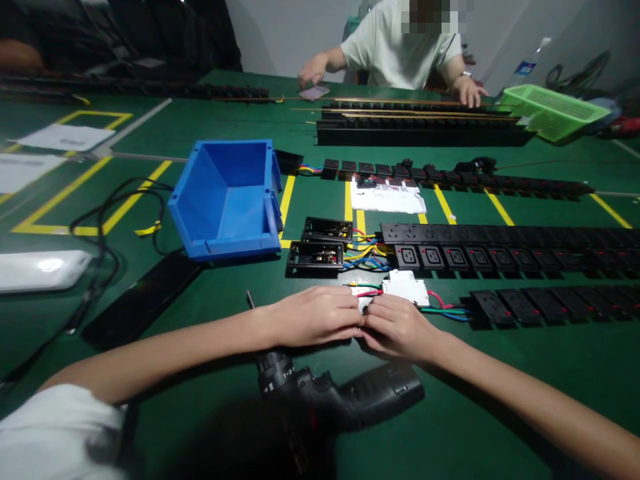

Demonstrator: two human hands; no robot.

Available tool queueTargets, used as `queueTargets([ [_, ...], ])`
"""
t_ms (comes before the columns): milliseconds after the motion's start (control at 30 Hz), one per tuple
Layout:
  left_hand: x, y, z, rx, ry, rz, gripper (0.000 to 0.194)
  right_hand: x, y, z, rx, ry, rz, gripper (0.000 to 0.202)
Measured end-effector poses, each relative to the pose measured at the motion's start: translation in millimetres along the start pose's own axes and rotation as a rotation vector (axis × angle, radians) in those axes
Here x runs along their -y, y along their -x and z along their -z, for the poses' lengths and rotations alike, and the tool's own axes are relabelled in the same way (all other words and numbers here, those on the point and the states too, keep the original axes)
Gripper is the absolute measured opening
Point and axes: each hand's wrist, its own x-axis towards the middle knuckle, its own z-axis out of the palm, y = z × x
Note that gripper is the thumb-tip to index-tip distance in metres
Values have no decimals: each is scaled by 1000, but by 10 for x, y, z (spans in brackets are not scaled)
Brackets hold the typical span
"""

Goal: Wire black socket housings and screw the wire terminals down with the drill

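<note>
My left hand and my right hand meet fingertip to fingertip, both with curled fingers. Between them is a small white part, mostly covered by my fingers, with red and green wires running over it. Just behind my right hand sits a white block. From its right side, red, green and blue wires lead to a black socket strip. In front of my hands a black power screwdriver lies on its side, its bit pointing away past my left wrist.
A blue bin stands left of two open black end housings wired to socket strips. Black phone and cable lie left. Across the green table, a co-worker sits behind black channels and a green basket.
</note>
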Motion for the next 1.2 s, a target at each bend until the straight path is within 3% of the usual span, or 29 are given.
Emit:
queueTargets([
  [300, 39, 107, -60, -39, 141, 96, 24, -45, 31, -99, 14, -2, 32, 8],
  [600, 63, 138, 112, 25, 261, 218, 20, -43, 53, -88, 10, 10, 11, 6],
  [867, 119, 145, 45, -62, 366, 218, 17, -40, 39, -89, -14, 51, 23, 7],
  [1200, 85, 141, -12, -44, 340, 199, 17, -62, 65, -95, 9, 58, 46, 11],
])
